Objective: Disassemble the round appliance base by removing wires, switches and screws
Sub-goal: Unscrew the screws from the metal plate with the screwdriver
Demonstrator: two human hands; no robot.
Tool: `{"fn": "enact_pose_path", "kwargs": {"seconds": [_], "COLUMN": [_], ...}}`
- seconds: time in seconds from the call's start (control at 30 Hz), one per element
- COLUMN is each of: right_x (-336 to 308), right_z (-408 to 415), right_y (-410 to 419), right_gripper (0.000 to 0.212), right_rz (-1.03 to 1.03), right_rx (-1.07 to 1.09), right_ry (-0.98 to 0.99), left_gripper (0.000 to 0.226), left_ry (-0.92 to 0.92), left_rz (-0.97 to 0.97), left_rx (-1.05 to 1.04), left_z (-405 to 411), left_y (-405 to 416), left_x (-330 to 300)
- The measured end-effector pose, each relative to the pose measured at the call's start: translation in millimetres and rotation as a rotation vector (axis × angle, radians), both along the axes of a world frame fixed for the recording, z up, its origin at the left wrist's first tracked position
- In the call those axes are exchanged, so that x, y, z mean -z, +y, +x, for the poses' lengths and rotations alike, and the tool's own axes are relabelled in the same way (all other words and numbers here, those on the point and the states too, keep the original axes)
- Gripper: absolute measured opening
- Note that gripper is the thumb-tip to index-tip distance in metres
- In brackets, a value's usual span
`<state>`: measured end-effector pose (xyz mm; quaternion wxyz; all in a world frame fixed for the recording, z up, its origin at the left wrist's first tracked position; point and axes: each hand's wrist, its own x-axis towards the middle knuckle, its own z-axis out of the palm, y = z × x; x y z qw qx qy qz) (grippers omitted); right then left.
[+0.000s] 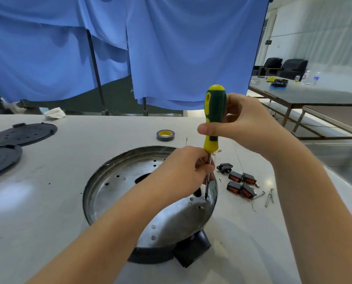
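Note:
The round metal appliance base (117,187) lies in front of me on the white table, hollow side up, with a black plastic part at its near edge. A green and yellow screwdriver (214,111) stands upright, its tip on a screw (206,198) near the base's right rim. My right hand (246,124) grips the handle from the right. My left hand (183,171) pinches the metal shaft just below the handle. Several red rocker switches (241,184) and a black socket (224,168) lie on the table to the right of the base, with loose screws (269,196) beside them.
Two black perforated round covers (21,134) lie at the far left of the table. A roll of tape (165,135) sits behind the base. Blue cloth hangs behind the table. Another table with bottles stands at the right rear.

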<state>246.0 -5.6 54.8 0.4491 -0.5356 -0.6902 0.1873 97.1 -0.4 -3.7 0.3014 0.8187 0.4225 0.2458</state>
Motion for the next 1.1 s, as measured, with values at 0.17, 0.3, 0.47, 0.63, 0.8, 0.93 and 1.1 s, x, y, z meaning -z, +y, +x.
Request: {"fn": "enact_pose_path", "kwargs": {"seconds": [0.17, 0.3, 0.47, 0.63, 0.8, 0.93, 1.1], "right_x": [-2, -3, -2, 3, 4, 1, -8], "right_z": [4, 7, 13, 15, 20, 21, 14], "right_y": [-3, -5, -7, -5, -5, -7, -13], "right_gripper": [0.057, 0.043, 0.04, 0.043, 0.049, 0.05, 0.048], "right_rz": [-0.023, -0.046, -0.119, -0.2, -0.238, -0.253, -0.101], "right_rx": [-0.058, -0.121, -0.285, -0.453, -0.506, -0.482, -0.205], "right_ry": [0.002, 0.032, 0.167, 0.346, 0.393, 0.385, 0.212], "left_gripper": [0.006, 0.01, 0.012, 0.01, 0.016, 0.015, 0.012], "left_ry": [-0.003, -0.013, -0.071, -0.127, -0.144, -0.1, -0.023], "left_rz": [-0.005, -0.009, -0.022, -0.149, -0.231, -0.137, -0.043], "left_rx": [0.021, 0.015, -0.006, 0.027, 0.084, 0.045, 0.031], "left_z": [-1, -2, -5, -10, -11, -7, -1], "left_y": [-1, 0, 2, 5, 3, 1, -1], "left_x": [-2, -1, 1, -2, 1, 1, 1]}}
